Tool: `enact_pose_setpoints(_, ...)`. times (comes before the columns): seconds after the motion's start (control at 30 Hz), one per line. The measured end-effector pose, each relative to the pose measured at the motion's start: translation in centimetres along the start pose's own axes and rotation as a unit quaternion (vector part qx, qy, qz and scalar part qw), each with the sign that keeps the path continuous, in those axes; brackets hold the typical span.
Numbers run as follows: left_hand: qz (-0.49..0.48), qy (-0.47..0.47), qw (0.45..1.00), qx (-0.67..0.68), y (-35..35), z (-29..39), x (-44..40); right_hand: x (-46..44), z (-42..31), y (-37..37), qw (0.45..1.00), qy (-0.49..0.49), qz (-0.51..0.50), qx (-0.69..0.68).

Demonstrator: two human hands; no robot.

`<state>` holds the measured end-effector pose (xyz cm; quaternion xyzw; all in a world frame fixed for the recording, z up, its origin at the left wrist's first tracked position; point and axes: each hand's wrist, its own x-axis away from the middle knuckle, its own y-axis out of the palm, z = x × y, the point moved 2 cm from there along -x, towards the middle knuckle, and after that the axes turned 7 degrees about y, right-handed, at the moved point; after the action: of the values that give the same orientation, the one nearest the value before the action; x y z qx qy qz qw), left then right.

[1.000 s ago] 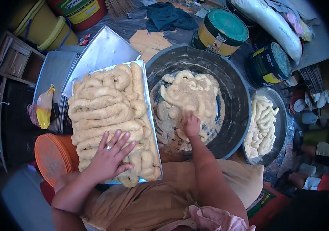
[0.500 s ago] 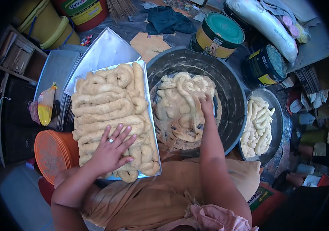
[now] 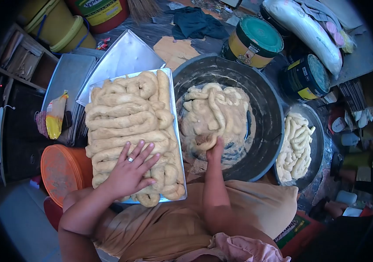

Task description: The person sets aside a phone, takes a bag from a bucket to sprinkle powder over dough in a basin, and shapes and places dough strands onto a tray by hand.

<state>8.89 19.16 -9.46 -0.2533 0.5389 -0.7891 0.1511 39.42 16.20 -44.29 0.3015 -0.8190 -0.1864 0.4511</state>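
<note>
My left hand lies with fingers spread on the coated dough ropes, which are packed in rows on a metal tray across my lap. A ring shows on one finger. My right hand is closed around the lower end of a long dough rope inside the large black basin. That rope curves up over a mound of dough dusted with brown crumbs. Fingertips of the right hand are partly hidden by the dough.
Right of the basin, a smaller dark basin holds pale, uncoated dough ropes. Behind stand two lidded buckets. An orange bucket is at my left, near stacked metal trays and a yellow packet.
My right hand has moved down toward me in the black basin and now grips the rope's lower end, baring some dark basin floor. My left hand stays on the tray's dough.
</note>
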Motion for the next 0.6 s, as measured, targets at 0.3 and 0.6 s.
enact_pose_setpoints(0.3, -0.008, 0.001, 1.000, 0.011, 0.1, -0.1, 0.0, -1.8, -0.6, 9.1, 0.642, -0.103, -0.042, 0.758)
enact_pose_setpoints(0.6, -0.002, 0.007, 1.000, 0.005, -0.1, -0.1, 0.0, -1.3, 4.8, 0.0, 0.600, -0.236, -0.101, 0.758)
